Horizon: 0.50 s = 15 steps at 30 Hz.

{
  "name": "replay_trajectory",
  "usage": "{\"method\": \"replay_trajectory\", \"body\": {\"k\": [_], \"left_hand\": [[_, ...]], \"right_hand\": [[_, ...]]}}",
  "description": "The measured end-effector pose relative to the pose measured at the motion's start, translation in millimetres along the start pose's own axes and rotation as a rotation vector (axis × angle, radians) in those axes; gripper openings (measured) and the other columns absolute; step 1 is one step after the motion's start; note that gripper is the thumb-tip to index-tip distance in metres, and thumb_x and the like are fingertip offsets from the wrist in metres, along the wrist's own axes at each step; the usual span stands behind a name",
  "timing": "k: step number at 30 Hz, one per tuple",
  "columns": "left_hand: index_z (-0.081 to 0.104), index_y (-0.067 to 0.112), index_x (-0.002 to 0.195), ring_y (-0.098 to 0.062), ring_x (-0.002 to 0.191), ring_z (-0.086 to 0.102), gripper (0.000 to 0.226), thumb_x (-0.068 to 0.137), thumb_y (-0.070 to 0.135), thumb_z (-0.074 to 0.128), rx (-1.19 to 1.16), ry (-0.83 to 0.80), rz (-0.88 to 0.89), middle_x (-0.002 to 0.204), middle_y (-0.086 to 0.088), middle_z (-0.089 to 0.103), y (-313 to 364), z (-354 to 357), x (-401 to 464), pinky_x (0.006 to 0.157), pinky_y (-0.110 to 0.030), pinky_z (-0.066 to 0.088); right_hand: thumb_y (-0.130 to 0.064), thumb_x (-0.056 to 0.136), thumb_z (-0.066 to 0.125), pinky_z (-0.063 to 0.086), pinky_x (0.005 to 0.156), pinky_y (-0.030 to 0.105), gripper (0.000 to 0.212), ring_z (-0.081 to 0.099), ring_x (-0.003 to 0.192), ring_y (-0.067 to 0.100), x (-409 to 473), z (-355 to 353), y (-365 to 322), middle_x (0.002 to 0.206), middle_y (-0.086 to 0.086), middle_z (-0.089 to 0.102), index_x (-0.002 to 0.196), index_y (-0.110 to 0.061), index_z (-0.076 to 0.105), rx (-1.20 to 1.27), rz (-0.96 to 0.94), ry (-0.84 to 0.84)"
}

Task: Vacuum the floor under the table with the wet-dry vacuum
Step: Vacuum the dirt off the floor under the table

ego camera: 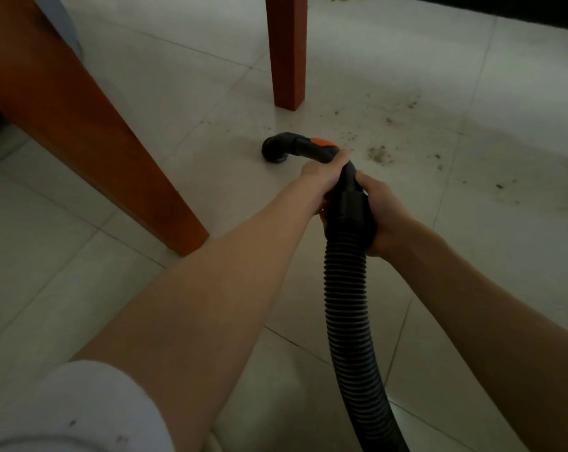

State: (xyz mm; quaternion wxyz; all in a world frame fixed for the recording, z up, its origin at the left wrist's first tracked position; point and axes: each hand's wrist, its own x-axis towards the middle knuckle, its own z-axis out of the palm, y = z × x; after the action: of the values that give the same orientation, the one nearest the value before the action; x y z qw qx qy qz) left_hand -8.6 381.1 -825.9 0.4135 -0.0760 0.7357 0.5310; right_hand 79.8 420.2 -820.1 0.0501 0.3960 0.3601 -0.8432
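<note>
Head view. Pale floor tiles (184,102) with thin grout lines fill the frame, dimly lit; scattered dark debris (378,154) lies on the tiles to the right, spreading from near the far leg toward the right edge. Two reddish-brown wooden bench legs stand on the floor: near leg (80,132) at left, slanting across the frame to its foot at centre-left; far leg (287,50) at top centre, upright. Black ribbed hose (346,305) rises from the bottom edge to a smooth black cuff (349,207); beyond the cuff a curved black handle (312,150) with an orange slider (321,142) runs leftward to an elbow nozzle (274,151), whose open end points down at the floor, between the two legs and left of the debris; whether it touches the tile cannot be told. Left hand (325,172) grips the handle just behind the orange slider, fingers curled over it; right hand (378,210) grips the cuff from the right side, thumb along its upper edge; both forearms are bare and extended forward. White sleeve (80,409) shows at lower left.
</note>
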Motion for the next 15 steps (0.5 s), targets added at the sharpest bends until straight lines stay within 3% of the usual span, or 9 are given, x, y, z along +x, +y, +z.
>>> {"method": "replay_trajectory", "body": {"k": [4,8,12,15], "left_hand": [[0.052,0.008,0.127,-0.027,0.1,0.064,0.059,0.087,0.051,0.057,-0.012,0.003,0.01,0.115,-0.011,0.064,3.5,-13.3,8.7,0.088,-0.036,0.052],[0.051,0.006,0.125,-0.025,0.093,0.062,0.048,0.092,0.04,0.055,-0.032,0.002,0.05,0.115,-0.012,0.063,9.6,-27.7,17.0,0.064,-0.029,0.052],[0.046,0.004,0.13,-0.029,0.109,0.059,0.047,0.094,0.034,0.054,-0.094,0.016,0.073,0.123,-0.014,0.058,15.0,-37.1,24.0,0.084,-0.035,0.052],[0.044,0.004,0.132,-0.028,0.113,0.056,0.049,0.095,0.033,0.054,-0.098,0.017,0.068,0.126,-0.014,0.056,15.9,-38.5,26.9,0.088,-0.035,0.05]], "right_hand": [[-0.043,0.098,0.042,0.053,0.05,0.026,0.044,0.06,0.058,0.02,8.0,10.4,2.4,0.073,0.01,0.062,0.107,-0.003,0.057,-0.025,-0.008,-0.012],[-0.045,0.098,0.042,0.053,0.051,0.028,0.044,0.06,0.058,0.022,14.9,21.1,2.1,0.069,0.011,0.061,0.104,-0.003,0.056,-0.047,-0.016,-0.034],[-0.048,0.096,0.044,0.055,0.062,0.034,0.045,0.059,0.06,0.025,11.5,25.0,10.2,0.068,0.011,0.059,0.093,-0.005,0.057,0.008,0.029,-0.077],[-0.045,0.091,0.049,0.057,0.063,0.035,0.042,0.057,0.062,0.024,2.3,24.0,16.8,0.068,0.01,0.056,0.089,-0.004,0.057,0.021,0.01,-0.11]]}}
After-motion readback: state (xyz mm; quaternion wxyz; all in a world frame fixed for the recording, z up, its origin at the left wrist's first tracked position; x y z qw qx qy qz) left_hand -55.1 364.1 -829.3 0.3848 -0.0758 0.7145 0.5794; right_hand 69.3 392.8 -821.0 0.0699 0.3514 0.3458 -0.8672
